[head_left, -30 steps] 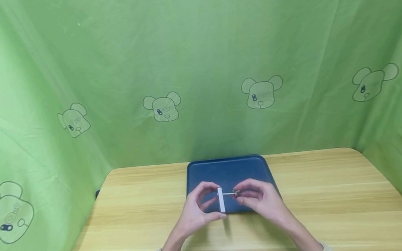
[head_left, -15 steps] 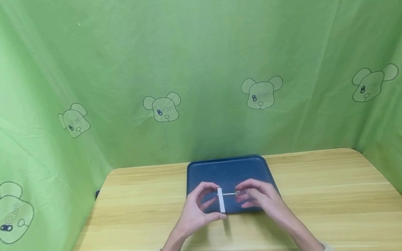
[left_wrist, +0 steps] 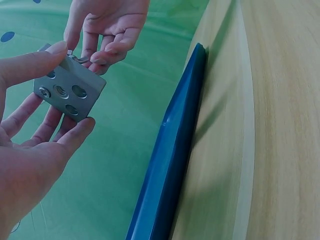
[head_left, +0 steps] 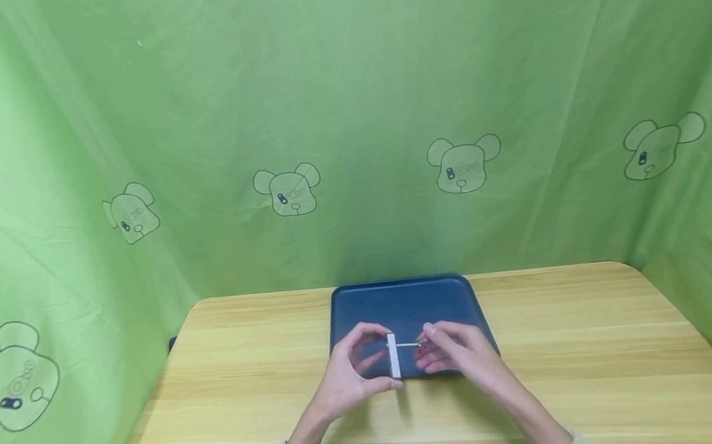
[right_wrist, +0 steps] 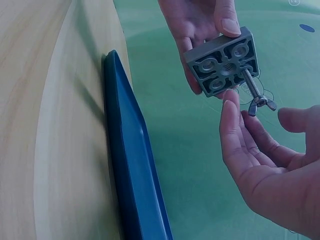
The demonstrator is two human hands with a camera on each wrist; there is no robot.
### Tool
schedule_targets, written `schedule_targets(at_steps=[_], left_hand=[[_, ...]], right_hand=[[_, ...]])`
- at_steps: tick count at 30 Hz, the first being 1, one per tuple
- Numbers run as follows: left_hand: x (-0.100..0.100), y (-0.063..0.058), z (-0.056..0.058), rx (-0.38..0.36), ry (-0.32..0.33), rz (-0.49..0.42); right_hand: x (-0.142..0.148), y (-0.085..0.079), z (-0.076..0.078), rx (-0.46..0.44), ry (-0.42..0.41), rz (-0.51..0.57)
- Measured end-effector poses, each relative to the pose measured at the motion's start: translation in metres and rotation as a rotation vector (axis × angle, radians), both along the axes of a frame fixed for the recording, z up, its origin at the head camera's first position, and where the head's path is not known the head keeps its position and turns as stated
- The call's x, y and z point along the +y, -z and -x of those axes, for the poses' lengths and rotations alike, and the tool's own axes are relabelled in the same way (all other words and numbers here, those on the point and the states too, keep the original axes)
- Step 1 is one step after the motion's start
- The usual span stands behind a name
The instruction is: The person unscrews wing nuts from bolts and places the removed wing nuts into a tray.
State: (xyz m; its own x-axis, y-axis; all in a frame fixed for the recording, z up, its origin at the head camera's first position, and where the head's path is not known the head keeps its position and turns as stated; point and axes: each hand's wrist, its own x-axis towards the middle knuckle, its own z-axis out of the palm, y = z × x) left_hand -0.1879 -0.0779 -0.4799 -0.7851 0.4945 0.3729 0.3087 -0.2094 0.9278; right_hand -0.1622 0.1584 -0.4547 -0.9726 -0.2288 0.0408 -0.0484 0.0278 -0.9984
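Observation:
A grey square plate with round holes is held upright over the tray. My left hand grips it by opposite edges between thumb and fingers. Out of one corner hole sticks a threaded bolt, pointing toward my right hand. A wing nut sits on the bolt's free end, well away from the plate. In the right wrist view, my right fingers lie loosely bent beside the wing nut and the thumb stands apart from it. The bolt's round head shows on the plate's smooth face.
A blue tray lies on the wooden table beneath and behind the hands. Green cloth with bear-head prints hangs around the table's back and sides.
My right thumb and fingers have come off the wing nut and spread, and the thumb has since lifted. My left hand and the plate have hardly moved.

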Motion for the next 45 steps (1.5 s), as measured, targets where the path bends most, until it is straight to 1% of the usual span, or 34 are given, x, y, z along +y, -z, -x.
schedule_targets(at_steps=[11,15,21,26,32,35,41,45], left_hand=[[0.0006,-0.0005,-0.0006,-0.001,0.0,0.011],[0.0003,-0.0003,-0.0004,0.008,-0.002,0.005],[-0.0005,0.0,-0.0008,-0.006,-0.005,0.009],[-0.0007,-0.0004,-0.0003,-0.007,-0.002,0.002],[-0.0009,-0.0019,0.0004,-0.003,0.002,-0.005],[-0.0008,-0.0019,0.001,-0.001,0.006,-0.006],[-0.0003,0.001,0.0015,-0.006,0.0,-0.002],[0.0004,0.0021,0.0012,-0.017,0.004,-0.015]], right_hand=[[0.0004,-0.0013,-0.0015,-0.012,0.007,0.022],[0.001,-0.0022,-0.0017,0.006,0.005,0.03],[0.0025,-0.001,-0.0016,0.047,-0.004,0.057],[0.0032,-0.0003,-0.0014,0.05,-0.01,0.077],[0.0052,-0.0001,-0.0009,0.072,0.021,0.048],[0.006,-0.0006,-0.0008,0.069,0.033,0.037],[0.0064,-0.0018,-0.0005,0.085,0.045,0.008],[0.008,-0.0004,0.0011,0.109,0.058,-0.022]])
